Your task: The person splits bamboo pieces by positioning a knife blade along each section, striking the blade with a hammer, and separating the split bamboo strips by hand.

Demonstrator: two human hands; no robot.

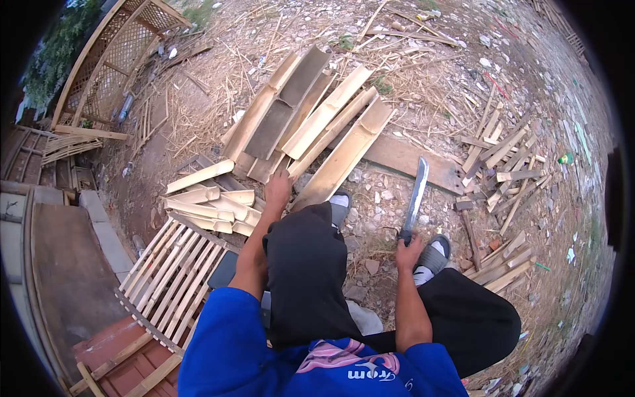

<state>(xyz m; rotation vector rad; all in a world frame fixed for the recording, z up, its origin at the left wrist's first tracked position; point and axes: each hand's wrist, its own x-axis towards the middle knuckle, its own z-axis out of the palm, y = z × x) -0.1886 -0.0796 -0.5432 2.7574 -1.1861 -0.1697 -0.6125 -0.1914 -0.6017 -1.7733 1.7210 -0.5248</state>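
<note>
My right hand [409, 251] is closed round the dark handle of a machete [417, 192], whose long blade points away from me over the stony ground. My left hand [278, 188] reaches to the near ends of several split bamboo pieces [331, 112], its fingers at their edge; whether it grips one is too small to tell. The pieces lie side by side, hollow side up, pale except for a dark grey one [288, 106]. Short bamboo pieces [211, 205] are piled left of my left forearm.
A flat wooden board [413, 162] lies beyond the machete. Split sticks [506, 155] are heaped at the right, with a hammer-like tool [468, 225] beside them. A slatted bamboo rack [172, 274] stands at the lower left, and a lattice frame [109, 66] at the upper left.
</note>
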